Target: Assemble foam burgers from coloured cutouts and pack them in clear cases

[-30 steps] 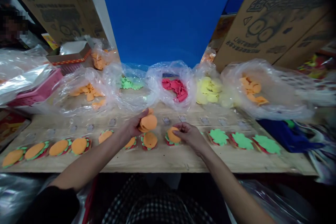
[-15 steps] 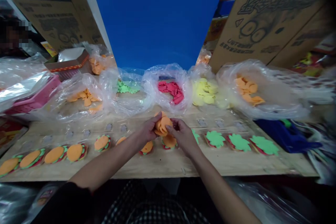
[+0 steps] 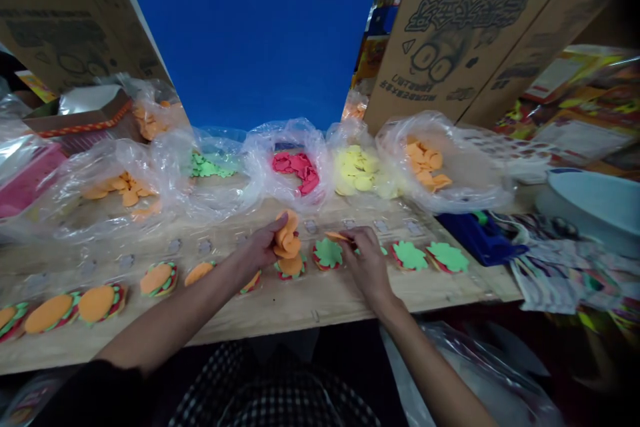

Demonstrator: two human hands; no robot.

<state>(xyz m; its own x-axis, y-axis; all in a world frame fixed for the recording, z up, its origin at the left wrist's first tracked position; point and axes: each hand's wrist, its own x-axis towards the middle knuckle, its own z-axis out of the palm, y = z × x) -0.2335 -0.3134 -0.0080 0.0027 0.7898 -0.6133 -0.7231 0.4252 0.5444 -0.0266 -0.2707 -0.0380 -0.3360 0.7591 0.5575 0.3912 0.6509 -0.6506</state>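
Pinching one orange foam disc (image 3: 337, 236) in a narrow grip between thumb and fingertips, the right hand (image 3: 367, 260) hovers over a row of foam burgers (image 3: 291, 265) on a wooden board (image 3: 310, 303). The left hand (image 3: 260, 245) is closed around a stack of orange foam discs (image 3: 287, 235), standing on edge against its fingers; how many discs it holds cannot be counted. Along the row, seven burgers show an orange top, one of them partly under the left hand, and four show a green top, one of them partly behind the right hand. A green-topped burger (image 3: 327, 253) lies between the two hands. Seven clear plastic bags (image 3: 295, 140) sit beyond the board: five in a line hold orange, green, red, yellow and orange foam pieces, and two behind them hold orange pieces. Three cardboard cartons (image 3: 465, 33) lean at the sides, with a pink basket (image 3: 25, 173) at the left and a blue cloth (image 3: 475, 237) and a white basin (image 3: 590, 203) at the right. Compared with half a second earlier, the hands have parted from the stack they shared, and the view has swung right, bringing the basin into sight and losing burgers at the left.
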